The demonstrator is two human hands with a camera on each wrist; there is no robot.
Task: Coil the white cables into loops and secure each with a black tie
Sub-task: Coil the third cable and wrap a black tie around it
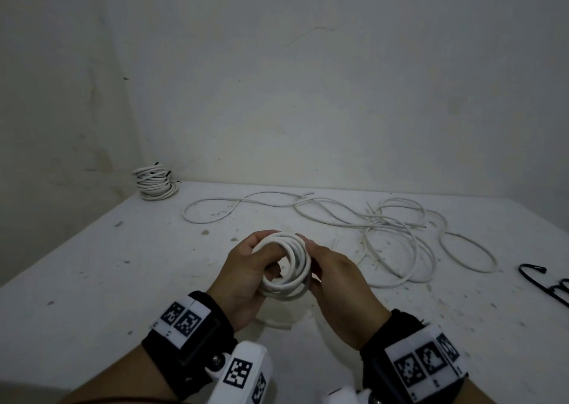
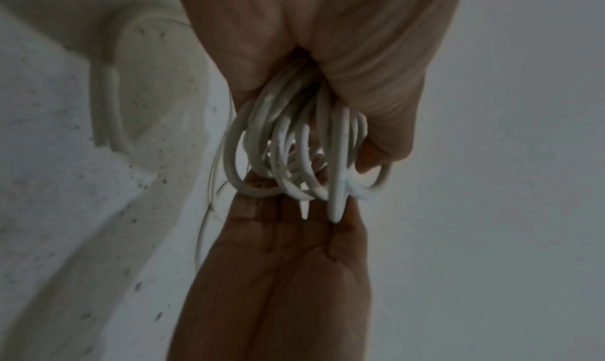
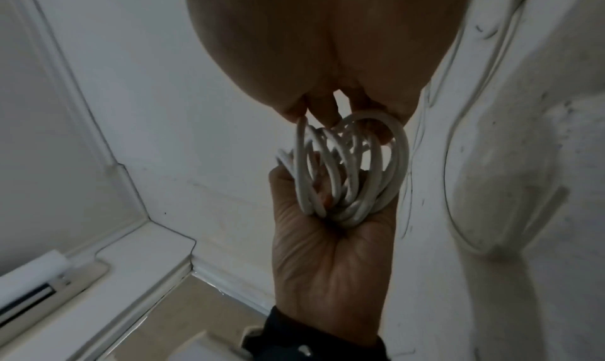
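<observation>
Both hands met over the table [image 1: 92,249] with one coil [image 1: 288,265] held between them. Left hand [image 1: 246,277] gripped the coil's left side, thumb across the front of the loops and fingers curled through the opening. Right hand [image 1: 335,283] closed on the opposite side, fingertips pinching the loops; the wrist views showed the turns bunched unevenly between the two palms. A short stretch of cable [image 1: 274,322] lay on the table under the hands, touching the surface; whether it joined the held coil could not be told. Beyond the right hand, well apart, loose cables [image 1: 394,228] sprawled in tangled curves across the table. Far beyond the left hand, at the table's back corner, sat a stack of finished coils [image 1: 154,182] with dark ends showing. Black ties [image 1: 551,283] lay to the right of the right hand at the frame edge, partly cut off.
</observation>
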